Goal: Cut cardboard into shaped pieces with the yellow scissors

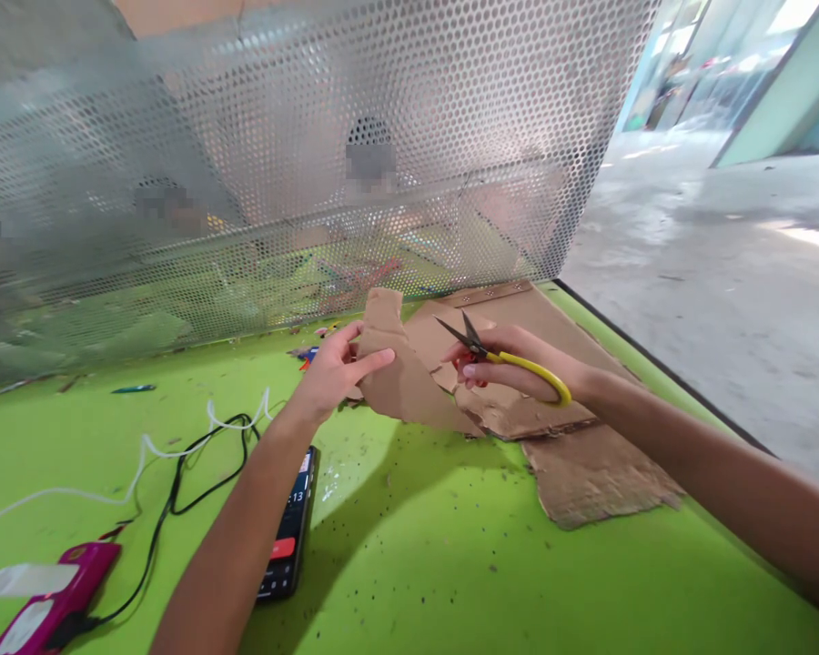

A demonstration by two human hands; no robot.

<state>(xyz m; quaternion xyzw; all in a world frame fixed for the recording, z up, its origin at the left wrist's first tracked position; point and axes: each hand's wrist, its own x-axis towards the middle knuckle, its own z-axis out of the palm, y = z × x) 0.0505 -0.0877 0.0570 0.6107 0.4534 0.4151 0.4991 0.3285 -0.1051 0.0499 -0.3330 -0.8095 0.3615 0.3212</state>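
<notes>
My left hand (338, 371) grips a cut piece of brown cardboard (409, 387) by its left side, thumb on top, holding it tilted above the table. In my right hand (511, 357) is a pair of scissors (539, 368) with yellow handles and dark blades. The blades are spread and point up and left, apart from the held piece. Beneath my right hand lie larger flattened cardboard sheets (560, 327), with a torn-edged strip (597, 478) nearer to me. Part of the scissors' handles is hidden by my fingers.
A phone (292, 532) lies beside my left forearm. White and black cables (177, 482) run to a magenta device (68, 591) at lower left. A perforated metal screen (409, 182) stands along the back of the green table (409, 546). People show dimly behind it.
</notes>
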